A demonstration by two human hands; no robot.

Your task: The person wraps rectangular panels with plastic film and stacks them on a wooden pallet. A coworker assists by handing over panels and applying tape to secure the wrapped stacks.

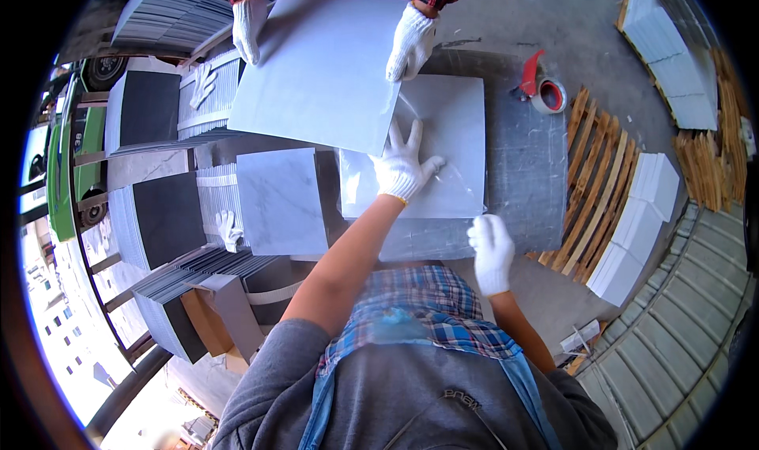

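My left hand (402, 164), in a white knit glove, lies with fingers spread on a pale grey tile (455, 134). Clear plastic film (360, 185) covers part of that tile, wrinkled and shiny along its near side. Just off the tile's near right corner is my right hand (492, 256), also gloved. Its fingers are drawn together beside the film's edge; what they hold, if anything, cannot be made out. Across the table a person's gloved hands (411, 43) grip another large grey tile (316, 70), tilted and overlapping the far left of mine.
A tape dispenser (541, 86) stands on the table (526, 173) at the right. Another grey tile (282, 201) lies left. Stacked tiles (166, 221) and loose gloves (229, 230) are farther left. Wooden slats (597, 181) and white stacks (636, 228) stand right.
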